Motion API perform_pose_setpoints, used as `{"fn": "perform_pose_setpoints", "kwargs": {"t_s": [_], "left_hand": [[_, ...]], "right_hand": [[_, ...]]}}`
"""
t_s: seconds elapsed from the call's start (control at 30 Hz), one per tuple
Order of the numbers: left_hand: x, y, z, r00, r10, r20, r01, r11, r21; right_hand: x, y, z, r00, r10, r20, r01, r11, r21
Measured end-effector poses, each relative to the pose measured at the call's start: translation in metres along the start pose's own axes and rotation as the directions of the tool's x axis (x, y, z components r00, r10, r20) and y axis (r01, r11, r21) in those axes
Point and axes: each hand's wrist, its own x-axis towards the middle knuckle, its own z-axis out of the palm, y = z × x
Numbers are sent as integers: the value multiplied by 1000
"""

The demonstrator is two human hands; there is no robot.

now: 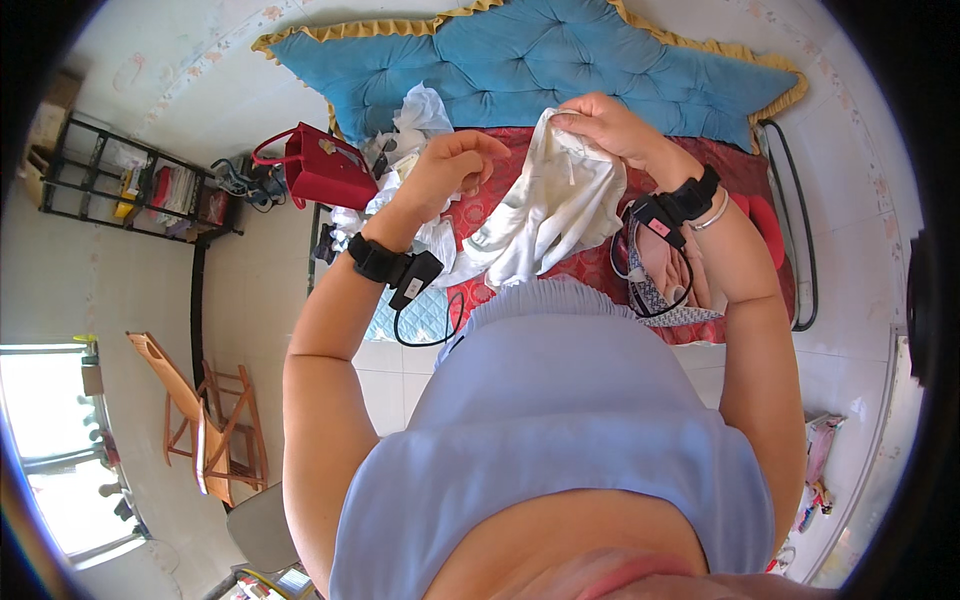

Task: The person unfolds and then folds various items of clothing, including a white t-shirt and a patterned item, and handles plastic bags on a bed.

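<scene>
A white garment (559, 202) with faint markings hangs from my right hand (619, 131), which pinches its upper edge. Its lower folds spread over the red patterned bed cover (469, 199). To the left of the cloth, my left hand (454, 169) is raised with loosely bent fingers, and nothing shows in it. The inner side of its fingers is partly hidden. Beyond that hand sits a red handbag (326, 169). Beneath my right forearm is a patterned fabric bag (652, 277) with pink cloth (667, 255) inside.
A blue tufted headboard (540, 67) with yellow ruffles closes off the far side. White wrappings (420, 112) lie beside the handbag. To the left stand a black metal rack (142, 187) and a wooden folding chair (202, 420). A dark metal bed rail (799, 225) borders the right.
</scene>
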Motion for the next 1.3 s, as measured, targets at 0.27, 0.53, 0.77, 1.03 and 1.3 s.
{"fn": "perform_pose_setpoints", "kwargs": {"t_s": [0.27, 0.53, 0.77, 1.03, 1.3], "left_hand": [[30, -36, 46, 778, 605, -169, -324, 617, 717], [38, -5, 6, 627, 741, -240, -390, 565, 726], [32, 41, -32, 726, 607, 323, -353, -74, 933], [44, 77, -66, 679, 734, 27, -146, 99, 984], [40, 86, -37, 936, 185, -299, -163, 982, 97]], "right_hand": [[9, -12, 16, 999, 27, -44, -27, 1000, 14], [-23, -12, -18, 988, 91, 121, -34, 913, -406], [-21, -33, -72, 959, -266, -94, 14, 381, -925], [-19, -85, -73, 885, -434, -169, 11, 383, -924], [-16, -81, -68, 954, -99, -282, 66, 990, -122]]}}
